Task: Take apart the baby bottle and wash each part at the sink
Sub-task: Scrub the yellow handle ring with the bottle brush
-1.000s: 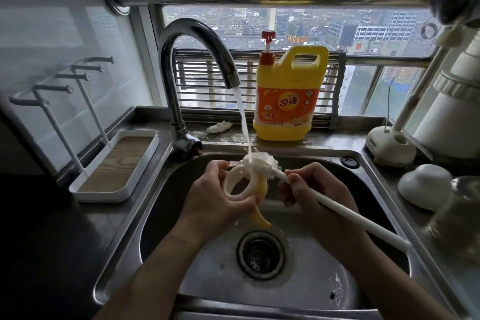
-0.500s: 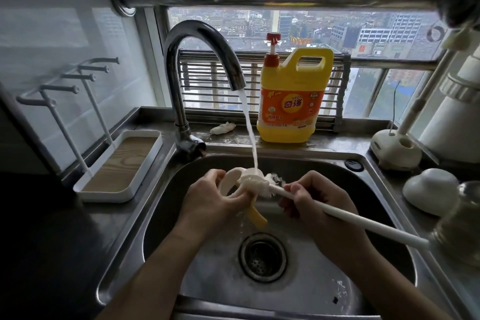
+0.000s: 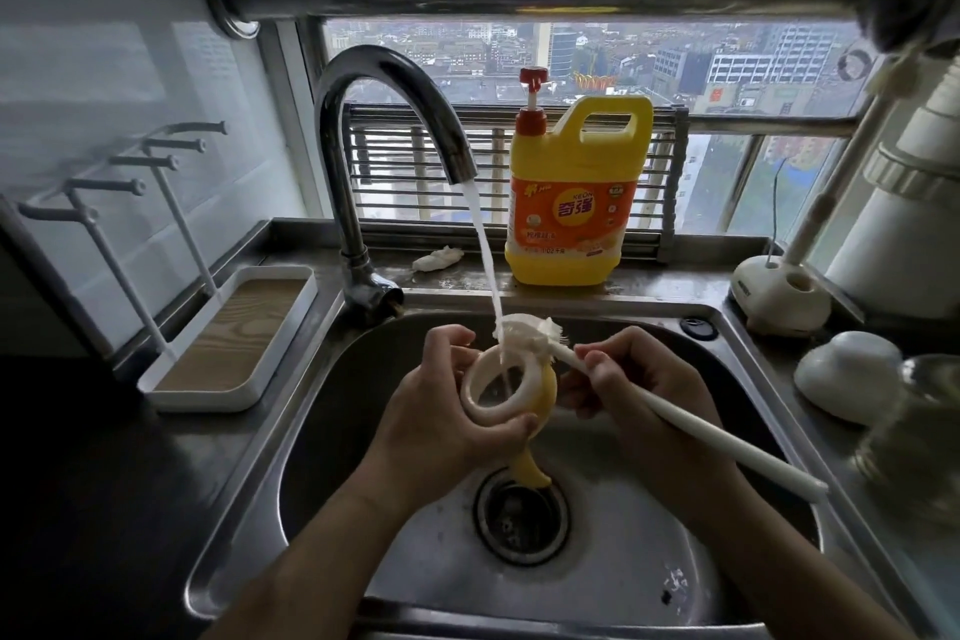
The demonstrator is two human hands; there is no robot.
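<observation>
Sink (image 3: 332,431) basin is roomy and its walls are well apart from both hands, with the tap (image 3: 363,83) running mid-basin. Scrub step: left hand (image 3: 441,421) grips the collar ring (image 3: 480,408), its yellow teat (image 3: 530,470) hanging over the drain (image 3: 522,517), while right hand (image 3: 639,395) pinches the brush (image 3: 727,439), bristles on the ring's far rim. Next, I'd judge: rotate the ring and scrub inside, keeping the handle's tail off the glass jar (image 3: 914,431) to the right.

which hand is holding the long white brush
The right hand pinches the brush by its handle, near the head; the left hand instead grips the white ring with the yellow nipple.
</observation>
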